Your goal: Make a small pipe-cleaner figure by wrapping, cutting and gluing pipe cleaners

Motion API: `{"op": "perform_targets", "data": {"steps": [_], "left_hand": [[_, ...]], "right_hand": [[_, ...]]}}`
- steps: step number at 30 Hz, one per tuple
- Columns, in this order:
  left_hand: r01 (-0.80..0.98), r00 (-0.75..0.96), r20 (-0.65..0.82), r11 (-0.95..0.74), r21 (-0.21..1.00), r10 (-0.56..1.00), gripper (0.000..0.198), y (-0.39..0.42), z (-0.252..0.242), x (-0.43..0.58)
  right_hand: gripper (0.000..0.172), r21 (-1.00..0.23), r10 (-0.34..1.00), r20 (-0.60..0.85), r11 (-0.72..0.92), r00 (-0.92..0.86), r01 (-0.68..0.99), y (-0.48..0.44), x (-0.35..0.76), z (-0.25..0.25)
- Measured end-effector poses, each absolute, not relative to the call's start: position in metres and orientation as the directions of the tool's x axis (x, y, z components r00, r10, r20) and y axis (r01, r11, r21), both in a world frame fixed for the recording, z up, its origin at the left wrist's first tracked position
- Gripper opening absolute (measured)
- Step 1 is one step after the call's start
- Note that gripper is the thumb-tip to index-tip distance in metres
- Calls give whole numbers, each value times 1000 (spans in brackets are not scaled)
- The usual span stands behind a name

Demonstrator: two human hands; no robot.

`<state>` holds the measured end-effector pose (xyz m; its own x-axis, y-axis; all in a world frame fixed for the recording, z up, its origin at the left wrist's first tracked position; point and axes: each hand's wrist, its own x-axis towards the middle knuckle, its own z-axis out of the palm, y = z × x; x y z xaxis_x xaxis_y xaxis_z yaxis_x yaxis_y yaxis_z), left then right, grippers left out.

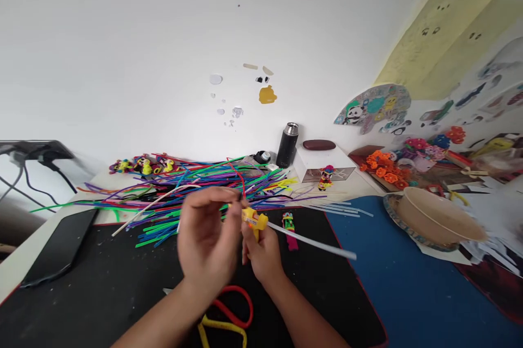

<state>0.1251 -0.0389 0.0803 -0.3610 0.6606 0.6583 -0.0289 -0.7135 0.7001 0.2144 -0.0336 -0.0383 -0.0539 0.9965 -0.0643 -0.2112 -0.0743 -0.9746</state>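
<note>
Behind glue gun [254,220]: pipe cleaners [171,179]; nearer: scissors [231,316], part-hidden.

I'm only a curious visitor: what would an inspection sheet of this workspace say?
Surface: black mat, with a blue mat at right.
Working things: yellow glue gun, glue stick jutting from its back; scissors on the black mat.
Clutter: heaped pipe cleaners; black phone or tablet at left.
Hands: right hand holds the glue gun; left hand pinches a small dark piece, too blurred to identify.
Cables: at the power strip, far left; none seen on the gun.
Surroundings: white wall with stickers, vacuum flask, glasses case on a white box.
</note>
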Motion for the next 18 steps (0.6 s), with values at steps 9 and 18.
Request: {"op": "perform_targets", "data": {"steps": [9, 18], "left_hand": [[-453, -164, -185, 93, 887, 969, 44, -50, 29, 64], [-575, -44, -215, 151, 804, 976, 39, -64, 20, 66]], "right_hand": [[78, -914, 989, -106, -137, -101, -382, -28, 213, -30], [81, -957, 996, -77, -89, -52, -275, -29, 208, -20]]}}
